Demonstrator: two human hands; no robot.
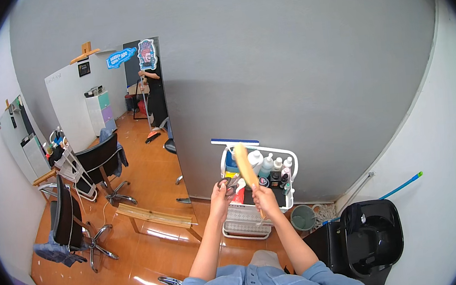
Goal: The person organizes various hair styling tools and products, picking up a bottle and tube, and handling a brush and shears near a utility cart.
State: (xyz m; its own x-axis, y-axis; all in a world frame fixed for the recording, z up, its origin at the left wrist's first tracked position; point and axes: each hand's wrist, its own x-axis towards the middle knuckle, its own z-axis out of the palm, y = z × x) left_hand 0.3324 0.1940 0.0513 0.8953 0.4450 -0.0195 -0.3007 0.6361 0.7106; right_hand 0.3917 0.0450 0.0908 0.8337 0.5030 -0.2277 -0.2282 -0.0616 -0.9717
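My left hand [220, 205] grips scissors [228, 185] by their dark looped handles, above the left side of a white trolley [294, 169]. In my right hand [265, 200] is a long pale-yellow brush-like tool [245, 165], its broad end pointing up and away over the trolley; I cannot tell its exact kind. Between and beyond my hands, the top tray holds a large white bottle [255, 158], a clear pump bottle [267, 164], a round dark jar [263, 181] and a red-and-white packet [239, 195]. The tool and my hands hide part of the tray.
A blue-edged squeegee [235, 142] lies at the trolley's back. On the right are a grey bucket [302, 217], a mop head [324, 215] and a black shampoo basin [373, 235]. Leftward stand a wooden bench [155, 216], a leaning mirror [138, 110] reflecting a person sweeping, and a black swivel chair [63, 216].
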